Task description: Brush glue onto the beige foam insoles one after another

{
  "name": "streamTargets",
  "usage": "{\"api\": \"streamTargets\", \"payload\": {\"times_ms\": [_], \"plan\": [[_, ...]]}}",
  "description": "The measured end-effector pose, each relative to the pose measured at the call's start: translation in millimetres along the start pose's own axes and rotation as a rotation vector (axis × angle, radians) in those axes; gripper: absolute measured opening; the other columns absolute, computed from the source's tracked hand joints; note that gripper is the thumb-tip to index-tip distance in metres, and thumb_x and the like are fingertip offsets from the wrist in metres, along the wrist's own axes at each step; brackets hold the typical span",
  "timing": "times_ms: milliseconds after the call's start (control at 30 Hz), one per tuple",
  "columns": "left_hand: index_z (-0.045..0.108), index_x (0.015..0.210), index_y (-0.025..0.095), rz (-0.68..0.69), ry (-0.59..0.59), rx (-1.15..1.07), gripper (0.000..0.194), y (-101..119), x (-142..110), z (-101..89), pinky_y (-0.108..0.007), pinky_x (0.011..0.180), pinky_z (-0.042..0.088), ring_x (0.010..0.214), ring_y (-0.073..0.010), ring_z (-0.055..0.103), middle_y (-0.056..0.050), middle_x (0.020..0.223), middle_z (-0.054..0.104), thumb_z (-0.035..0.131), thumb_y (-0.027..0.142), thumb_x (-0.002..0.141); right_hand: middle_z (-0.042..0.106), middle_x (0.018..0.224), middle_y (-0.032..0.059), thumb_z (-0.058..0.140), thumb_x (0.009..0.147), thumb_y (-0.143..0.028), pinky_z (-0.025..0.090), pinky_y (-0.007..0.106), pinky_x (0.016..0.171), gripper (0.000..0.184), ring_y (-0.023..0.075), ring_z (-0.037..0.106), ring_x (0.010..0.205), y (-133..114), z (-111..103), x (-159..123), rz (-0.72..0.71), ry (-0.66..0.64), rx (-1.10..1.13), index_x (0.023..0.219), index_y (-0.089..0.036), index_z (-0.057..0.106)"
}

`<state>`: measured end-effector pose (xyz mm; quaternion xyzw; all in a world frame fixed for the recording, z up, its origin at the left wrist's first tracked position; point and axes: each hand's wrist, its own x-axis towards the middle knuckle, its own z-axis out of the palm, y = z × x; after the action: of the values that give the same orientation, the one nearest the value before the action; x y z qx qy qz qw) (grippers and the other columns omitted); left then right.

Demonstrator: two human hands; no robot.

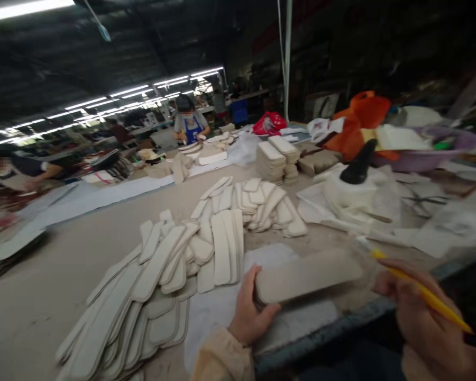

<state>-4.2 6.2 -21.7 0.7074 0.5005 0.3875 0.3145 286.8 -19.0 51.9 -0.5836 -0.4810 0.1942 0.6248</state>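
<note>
My left hand (250,312) grips the near-left end of a stack of long, pale panels with rounded corners (311,275), thumb at the front and fingers behind. The stack is tilted and blurred. In my right hand (424,312) is a brush with a yellow handle (424,296); its pale tip lies by the stack's far right end. Whether the tip touches the panels I cannot tell. White sheets (210,317) lie beneath. Just left of the stack spreads a heap of similar loose panels (158,264).
A white container with a black cone-shaped top (351,193) stands at the right. Behind the heap are neat panel stacks (270,161). A purple basin (440,153) and orange cloth (360,116) sit farther back. Two co-workers (190,127) work across the tables. The table's edge (321,336) runs near me.
</note>
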Motion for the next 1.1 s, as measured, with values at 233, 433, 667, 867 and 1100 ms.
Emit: {"api": "streamTargets", "payload": {"times_ms": [233,433,667,867,1100], "plan": [[0.015,0.147,0.022,0.021,0.018,-0.02,0.088,0.3,0.8,-0.1,-0.046,0.109,0.034,0.128,-0.0268,0.044,-0.012,0.14,0.044,0.067,0.034,0.077,0.043,0.045,-0.0046,0.04,0.094,-0.054,0.037,0.025,0.044,0.037,0.0134,0.042,0.042,-29.8,49.8,-27.1,0.483,-0.354,0.474,0.101,-0.021,0.056],[0.015,0.147,0.025,0.001,0.021,-0.086,0.093,-3.8,3.0,1.2,-0.044,0.107,0.037,0.126,-0.0263,0.046,-0.011,0.139,0.045,0.071,0.031,0.073,0.043,0.041,-0.0074,0.041,0.093,-0.056,0.028,0.02,0.04,0.041,0.0084,0.035,0.036,-30.8,90.1,-36.6,0.628,-0.509,0.452,0.1,-0.017,0.053],[0.016,0.146,0.026,-0.008,0.016,-0.049,0.089,-4.0,2.9,0.1,-0.045,0.107,0.037,0.126,-0.0256,0.046,-0.01,0.137,0.046,0.069,0.027,0.074,0.041,0.04,-0.0091,0.044,0.089,-0.055,0.033,0.021,0.042,0.04,0.0097,0.036,0.037,-28.7,103.4,-24.8,0.601,-0.559,0.225,0.097,-0.017,0.055],[0.018,0.146,0.025,0.021,0.016,-0.002,0.085,-6.0,4.4,1.2,-0.045,0.108,0.037,0.125,-0.0249,0.046,-0.01,0.135,0.048,0.067,0.029,0.076,0.041,0.041,-0.0079,0.043,0.09,-0.054,0.041,0.025,0.054,0.042,0.0127,0.044,0.043,-21.2,72.9,0.8,0.463,-0.483,-0.04,0.092,-0.016,0.059],[0.019,0.146,0.025,0.027,0.024,0.058,0.081,-7.9,3.3,1.1,-0.047,0.108,0.038,0.126,-0.0256,0.047,-0.011,0.136,0.048,0.064,0.031,0.079,0.046,0.046,-0.0051,0.042,0.09,-0.052,0.041,0.028,0.057,0.039,0.0151,0.049,0.048,-10.9,23.4,39.1,0.319,-0.355,-0.351,0.08,-0.018,0.06]]}}
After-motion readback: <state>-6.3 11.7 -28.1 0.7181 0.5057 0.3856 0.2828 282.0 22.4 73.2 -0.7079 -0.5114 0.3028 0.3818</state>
